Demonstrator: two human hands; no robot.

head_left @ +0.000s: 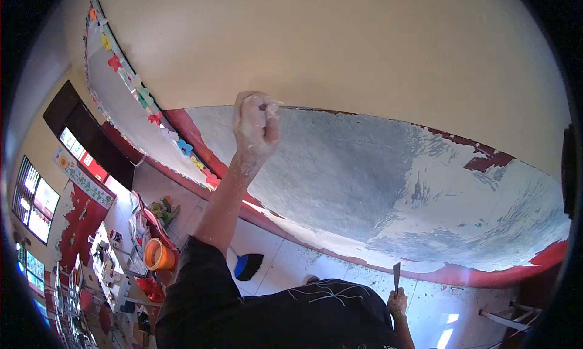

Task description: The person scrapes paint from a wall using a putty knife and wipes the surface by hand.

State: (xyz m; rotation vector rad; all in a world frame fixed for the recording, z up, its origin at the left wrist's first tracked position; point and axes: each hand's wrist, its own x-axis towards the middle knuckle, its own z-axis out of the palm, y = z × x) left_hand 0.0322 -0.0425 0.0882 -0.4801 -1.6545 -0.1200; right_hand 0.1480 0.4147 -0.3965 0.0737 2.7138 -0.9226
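Your right hand point(398, 303): low, fingers closed round scraper point(396, 276), blade pointing away from you. Your left hand point(256, 124): raised before wall point(340, 173), powdery white, fingers curled in; cannot tell whether anything sits inside. Wall: beige above, grey and white below, red remnants. Broom point(249, 266): blue-black, on floor point(267, 239). Bucket point(159, 256): orange, at left. Board point(115, 82): flower-edged, farther left.

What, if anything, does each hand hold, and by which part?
Right hand: scraper, gripped below its blade. Left hand: closed, contents can't be told.
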